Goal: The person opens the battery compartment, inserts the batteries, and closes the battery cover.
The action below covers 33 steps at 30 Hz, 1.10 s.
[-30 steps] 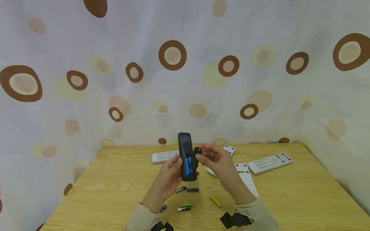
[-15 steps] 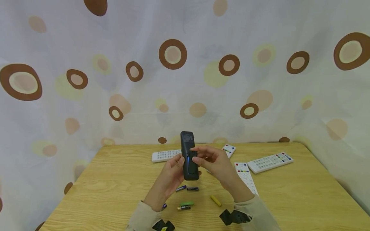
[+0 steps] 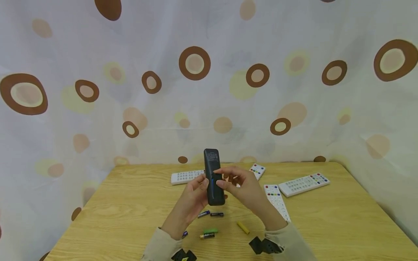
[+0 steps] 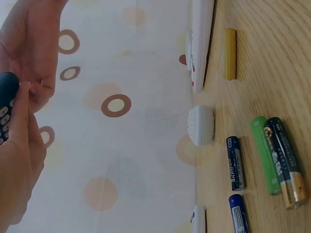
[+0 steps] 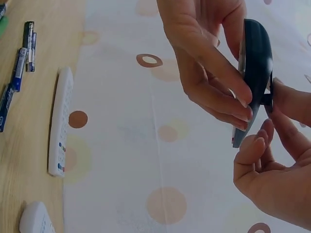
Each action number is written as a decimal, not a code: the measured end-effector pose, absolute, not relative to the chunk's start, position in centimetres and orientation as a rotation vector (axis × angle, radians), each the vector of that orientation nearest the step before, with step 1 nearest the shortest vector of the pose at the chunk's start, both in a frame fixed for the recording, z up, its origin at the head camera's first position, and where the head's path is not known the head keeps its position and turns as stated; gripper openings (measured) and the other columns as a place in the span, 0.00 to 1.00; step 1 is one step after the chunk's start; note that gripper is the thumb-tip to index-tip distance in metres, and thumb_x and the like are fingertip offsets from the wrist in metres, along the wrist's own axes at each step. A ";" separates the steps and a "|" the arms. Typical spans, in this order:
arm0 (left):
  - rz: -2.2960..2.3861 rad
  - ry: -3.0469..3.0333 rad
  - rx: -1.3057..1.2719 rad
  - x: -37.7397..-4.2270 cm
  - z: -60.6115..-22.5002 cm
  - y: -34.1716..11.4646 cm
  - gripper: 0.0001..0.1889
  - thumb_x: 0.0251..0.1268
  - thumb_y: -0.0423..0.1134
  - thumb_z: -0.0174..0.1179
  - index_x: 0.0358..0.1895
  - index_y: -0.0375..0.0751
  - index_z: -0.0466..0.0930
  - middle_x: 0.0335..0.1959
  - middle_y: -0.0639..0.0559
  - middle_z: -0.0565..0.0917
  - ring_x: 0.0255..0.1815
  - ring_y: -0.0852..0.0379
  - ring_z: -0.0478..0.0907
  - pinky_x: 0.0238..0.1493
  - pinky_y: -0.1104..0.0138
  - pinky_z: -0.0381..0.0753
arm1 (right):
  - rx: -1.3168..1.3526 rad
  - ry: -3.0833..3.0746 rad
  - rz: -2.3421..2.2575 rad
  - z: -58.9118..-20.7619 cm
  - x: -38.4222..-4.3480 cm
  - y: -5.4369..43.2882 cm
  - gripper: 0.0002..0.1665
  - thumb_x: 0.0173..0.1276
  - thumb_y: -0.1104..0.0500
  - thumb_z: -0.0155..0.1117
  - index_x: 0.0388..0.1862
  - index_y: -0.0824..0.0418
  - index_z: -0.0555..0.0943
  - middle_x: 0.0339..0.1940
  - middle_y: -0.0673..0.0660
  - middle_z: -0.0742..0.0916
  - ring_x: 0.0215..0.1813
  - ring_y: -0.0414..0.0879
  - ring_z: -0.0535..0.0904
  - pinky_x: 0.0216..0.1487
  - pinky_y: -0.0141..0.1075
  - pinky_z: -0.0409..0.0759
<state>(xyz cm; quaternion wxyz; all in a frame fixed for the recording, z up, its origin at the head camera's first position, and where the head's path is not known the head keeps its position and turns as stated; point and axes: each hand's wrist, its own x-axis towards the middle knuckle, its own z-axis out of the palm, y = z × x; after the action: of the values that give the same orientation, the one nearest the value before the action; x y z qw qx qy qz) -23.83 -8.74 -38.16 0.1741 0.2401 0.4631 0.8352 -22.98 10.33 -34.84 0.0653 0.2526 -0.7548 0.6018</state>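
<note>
Upright above the table, a black remote control (image 3: 212, 157) has its back toward the head camera. My left hand (image 3: 192, 197) grips it by the left side, with fingers wrapped behind on the button face. Between thumb and index finger my right hand (image 3: 245, 185) pinches the black battery cover (image 3: 218, 192), which lies over most of the battery compartment. A narrow strip of blue battery (image 3: 212, 183) shows along its left edge. From the side, in the right wrist view, the cover (image 5: 271, 92) stands slightly off the remote's back, a small tab between them.
Loose batteries lie on the wooden table (image 3: 137, 214) below the hands, among them a yellow one (image 3: 243, 227), a green one (image 3: 210, 230) and a black-and-gold one (image 3: 207, 236). Several white remotes lie behind, one at right (image 3: 304, 184). A patterned curtain (image 3: 209, 98) hangs behind the table.
The battery cover has moved from a tilt beside the open compartment to lying over it, hiding most of the blue batteries. The remote shifted slightly right, then stayed nearly still.
</note>
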 end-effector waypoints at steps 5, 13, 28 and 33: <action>2.356 1.312 0.709 -23.9 -38.3 -8.7 0.22 0.76 0.42 0.47 0.65 0.32 0.59 0.56 0.43 0.75 0.57 0.50 0.77 0.59 0.53 0.75 | 0.799 -2.237 1.633 -35.4 -23.1 10.2 0.15 0.66 0.62 0.66 0.52 0.57 0.84 0.38 0.55 0.76 0.37 0.48 0.66 0.33 0.33 0.67; 2.355 1.380 0.700 -23.4 -38.8 -9.7 0.18 0.79 0.40 0.41 0.64 0.36 0.60 0.57 0.42 0.74 0.57 0.49 0.77 0.59 0.54 0.75 | 0.785 -2.205 1.634 -35.9 -22.7 8.9 0.16 0.63 0.61 0.69 0.51 0.59 0.85 0.35 0.56 0.77 0.36 0.51 0.67 0.34 0.33 0.68; 2.328 1.314 0.766 -24.1 -38.5 -8.7 0.13 0.78 0.37 0.42 0.59 0.40 0.67 0.56 0.41 0.74 0.54 0.49 0.78 0.59 0.51 0.75 | 0.630 -2.283 1.604 -35.0 -22.1 10.1 0.16 0.61 0.58 0.71 0.49 0.54 0.86 0.33 0.54 0.78 0.33 0.49 0.67 0.33 0.33 0.68; 2.319 1.337 0.797 -24.1 -38.5 -8.6 0.13 0.78 0.37 0.42 0.59 0.41 0.67 0.55 0.42 0.74 0.54 0.49 0.79 0.58 0.53 0.76 | 0.536 -2.327 1.595 -34.7 -21.7 10.1 0.16 0.59 0.57 0.73 0.47 0.53 0.87 0.31 0.51 0.78 0.30 0.46 0.67 0.31 0.32 0.68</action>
<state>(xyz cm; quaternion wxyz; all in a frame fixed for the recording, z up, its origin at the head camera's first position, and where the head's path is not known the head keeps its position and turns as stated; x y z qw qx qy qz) -24.05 -8.59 -38.49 0.1732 0.2812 0.4715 0.8177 -21.74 10.08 -34.66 0.1345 0.1849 -0.8030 0.5503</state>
